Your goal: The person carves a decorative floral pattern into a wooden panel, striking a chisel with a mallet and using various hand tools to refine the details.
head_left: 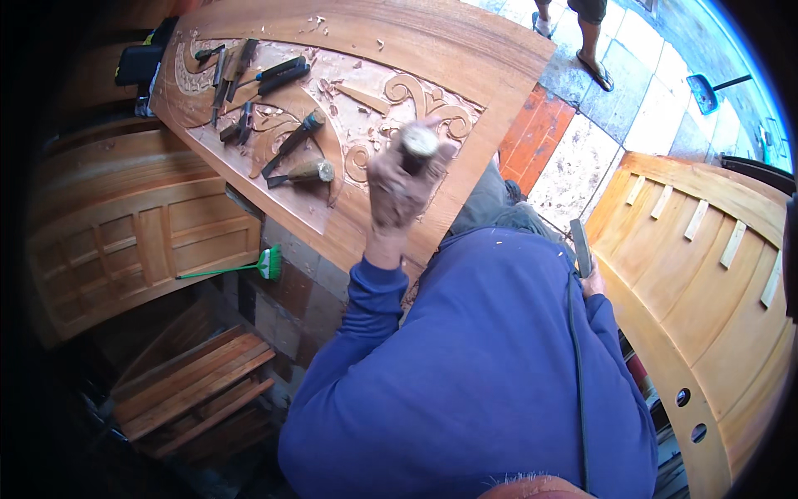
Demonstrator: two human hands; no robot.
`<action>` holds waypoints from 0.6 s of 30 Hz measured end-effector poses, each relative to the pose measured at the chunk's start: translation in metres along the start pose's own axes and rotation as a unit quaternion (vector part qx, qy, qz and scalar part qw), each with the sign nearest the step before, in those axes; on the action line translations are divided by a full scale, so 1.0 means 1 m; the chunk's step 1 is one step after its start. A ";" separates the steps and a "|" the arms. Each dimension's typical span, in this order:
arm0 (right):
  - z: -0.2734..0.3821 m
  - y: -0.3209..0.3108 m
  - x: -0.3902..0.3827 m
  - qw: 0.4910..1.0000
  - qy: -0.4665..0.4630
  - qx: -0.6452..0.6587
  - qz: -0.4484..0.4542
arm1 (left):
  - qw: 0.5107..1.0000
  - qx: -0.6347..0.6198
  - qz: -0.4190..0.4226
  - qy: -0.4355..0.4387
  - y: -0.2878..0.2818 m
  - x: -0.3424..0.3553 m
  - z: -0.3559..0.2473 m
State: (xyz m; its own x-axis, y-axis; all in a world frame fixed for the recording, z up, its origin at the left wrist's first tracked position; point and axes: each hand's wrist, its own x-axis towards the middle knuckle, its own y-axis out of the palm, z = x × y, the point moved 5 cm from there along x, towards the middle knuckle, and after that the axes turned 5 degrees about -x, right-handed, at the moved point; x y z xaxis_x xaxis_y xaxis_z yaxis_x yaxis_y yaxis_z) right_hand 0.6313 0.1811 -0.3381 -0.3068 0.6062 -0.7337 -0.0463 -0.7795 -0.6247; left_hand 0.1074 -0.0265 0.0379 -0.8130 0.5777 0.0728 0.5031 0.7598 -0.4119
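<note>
Over the right part of a carved wooden panel (349, 37), my left hand (403, 179) is closed around a thick round-ended handle (420, 141). The handle's pale worn butt faces up; the rest of that tool is hidden. Scrollwork (453, 112) in relief and wood shavings lie around the hand. Out at my right side, my right hand (594, 281) grips a flat grey bar-shaped tool (580, 248), held upright and away from the panel. Left of my left hand rest a chisel with a dark blade (291, 145) and another with a stubby wooden handle (314, 171).
Several more carving tools (283, 75) lie at the panel's left. A panelled door (158, 233), a green broom (268, 262) and stacked planks (195, 382) are at lower left. A curved wooden piece (706, 291) stands right. Another person's legs (588, 41) show beyond.
</note>
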 end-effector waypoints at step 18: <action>0.178 -0.145 -0.032 0.978 -0.090 0.069 -0.177 | 0.909 -0.316 0.264 0.066 0.058 0.163 0.006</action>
State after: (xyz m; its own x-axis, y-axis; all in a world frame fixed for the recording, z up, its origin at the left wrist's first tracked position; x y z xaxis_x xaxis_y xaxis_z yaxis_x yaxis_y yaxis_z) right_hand 0.4783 0.2464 -0.1770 -0.4099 0.8139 -0.4118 -0.3046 -0.5477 -0.7793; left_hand 0.0030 0.1101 0.0203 -0.3875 0.9109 0.1419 0.9151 0.3614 0.1790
